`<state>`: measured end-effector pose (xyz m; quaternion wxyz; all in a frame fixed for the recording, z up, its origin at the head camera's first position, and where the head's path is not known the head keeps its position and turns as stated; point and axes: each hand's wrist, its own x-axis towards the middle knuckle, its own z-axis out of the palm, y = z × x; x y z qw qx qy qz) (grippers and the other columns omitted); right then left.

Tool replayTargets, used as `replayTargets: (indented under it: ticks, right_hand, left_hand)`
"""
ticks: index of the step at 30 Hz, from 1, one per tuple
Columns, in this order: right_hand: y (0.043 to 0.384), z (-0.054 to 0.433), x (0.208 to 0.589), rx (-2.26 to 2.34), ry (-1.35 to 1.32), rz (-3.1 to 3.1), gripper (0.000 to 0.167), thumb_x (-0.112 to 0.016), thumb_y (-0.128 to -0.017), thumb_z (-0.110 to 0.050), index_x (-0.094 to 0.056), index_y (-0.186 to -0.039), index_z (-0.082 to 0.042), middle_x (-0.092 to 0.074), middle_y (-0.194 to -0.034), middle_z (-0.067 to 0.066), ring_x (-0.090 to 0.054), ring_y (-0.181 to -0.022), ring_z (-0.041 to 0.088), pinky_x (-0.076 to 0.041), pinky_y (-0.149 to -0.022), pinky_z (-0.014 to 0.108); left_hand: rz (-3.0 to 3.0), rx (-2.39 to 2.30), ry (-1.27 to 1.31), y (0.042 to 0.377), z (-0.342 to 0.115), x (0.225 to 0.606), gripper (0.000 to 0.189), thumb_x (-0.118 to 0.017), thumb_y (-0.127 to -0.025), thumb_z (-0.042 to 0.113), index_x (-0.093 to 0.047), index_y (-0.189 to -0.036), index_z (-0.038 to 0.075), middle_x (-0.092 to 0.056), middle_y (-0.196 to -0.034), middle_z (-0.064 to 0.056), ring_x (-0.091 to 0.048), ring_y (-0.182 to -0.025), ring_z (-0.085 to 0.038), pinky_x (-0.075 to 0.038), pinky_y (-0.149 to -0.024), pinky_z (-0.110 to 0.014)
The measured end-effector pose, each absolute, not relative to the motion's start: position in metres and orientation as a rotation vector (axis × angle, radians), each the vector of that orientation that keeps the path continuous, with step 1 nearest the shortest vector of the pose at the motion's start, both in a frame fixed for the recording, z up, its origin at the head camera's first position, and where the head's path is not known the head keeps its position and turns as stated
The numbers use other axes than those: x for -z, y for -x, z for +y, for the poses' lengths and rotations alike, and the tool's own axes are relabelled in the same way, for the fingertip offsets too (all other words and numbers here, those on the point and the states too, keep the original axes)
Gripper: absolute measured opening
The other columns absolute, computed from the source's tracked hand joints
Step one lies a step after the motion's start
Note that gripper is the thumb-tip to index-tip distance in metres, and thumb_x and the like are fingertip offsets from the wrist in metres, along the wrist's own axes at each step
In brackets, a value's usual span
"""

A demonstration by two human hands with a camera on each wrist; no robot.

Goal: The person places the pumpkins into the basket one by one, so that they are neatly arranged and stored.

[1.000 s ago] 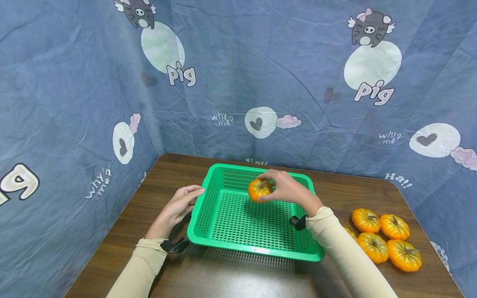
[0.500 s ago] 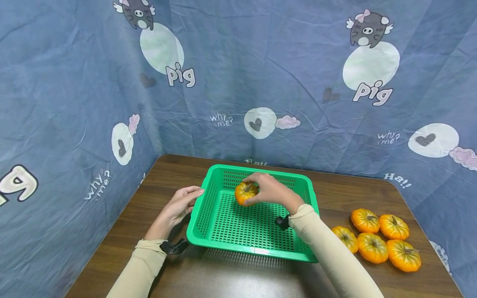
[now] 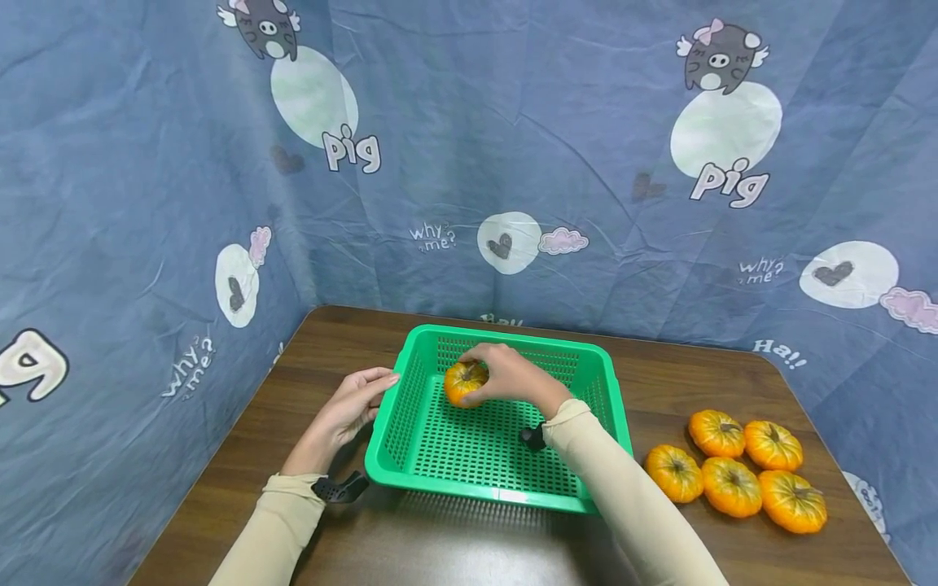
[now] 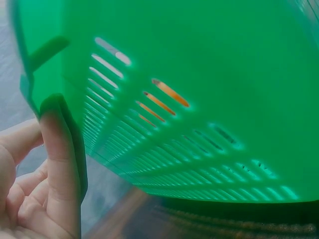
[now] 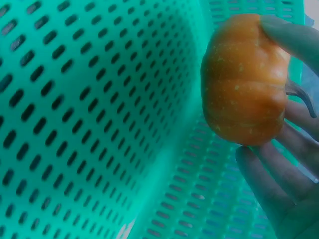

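Observation:
My right hand (image 3: 506,376) holds a small orange pumpkin (image 3: 462,382) inside the green plastic basket (image 3: 498,495), near its left end. In the right wrist view the thumb and fingers span the pumpkin (image 5: 244,82), its dark stem toward the palm. My left hand (image 3: 354,404) grips the basket's left rim, thumb on top and fingers beneath. Seen from the left wrist, a finger (image 4: 59,164) lies against the outside of the slotted green wall (image 4: 224,59), and orange shows through some slots.
Several more pumpkins (image 3: 731,487) sit grouped on the brown wooden table (image 3: 674,374), right of the basket. A blue cloth (image 3: 586,163) printed with pigs hangs behind and along the sides of the table.
The right hand has carried the pumpkin left and lower, from the basket's middle toward its left end. One loose pumpkin formerly behind the right sleeve now shows fully. The left hand stays put.

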<state>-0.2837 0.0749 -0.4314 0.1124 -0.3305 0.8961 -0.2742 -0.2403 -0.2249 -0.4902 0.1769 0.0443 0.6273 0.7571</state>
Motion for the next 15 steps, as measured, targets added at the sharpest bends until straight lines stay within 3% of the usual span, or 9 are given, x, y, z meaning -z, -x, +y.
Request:
replayTargets:
  ticks: [8,15]
  right_hand:
    - [0.289,0.062,0.44,0.78,1.012,2.63,0.063,-0.087,-0.084,-0.034,-0.065,-0.137,-0.009,-0.068,-0.131,0.006,-0.065,-0.111,0.019,-0.059,-0.092,0.033]
    - [0.289,0.053,0.444,0.778,1.012,2.618,0.064,-0.087,-0.085,-0.032,-0.064,-0.139,-0.008,-0.068,-0.135,0.007,-0.063,-0.117,0.022,-0.058,-0.097,0.036]
  left_hand:
    - [1.766,-2.145,-0.129,0.24,-0.225,0.49,0.02,-0.057,-0.108,0.021,-0.062,-0.12,0.006,-0.077,-0.095,0.003,-0.077,-0.084,-0.008,-0.065,-0.071,-0.023]
    - [1.774,-2.136,-0.131,0.24,-0.226,0.489,0.02,-0.057,-0.108,0.021,-0.062,-0.12,0.006,-0.078,-0.093,0.004,-0.077,-0.082,-0.007,-0.065,-0.071,-0.023]
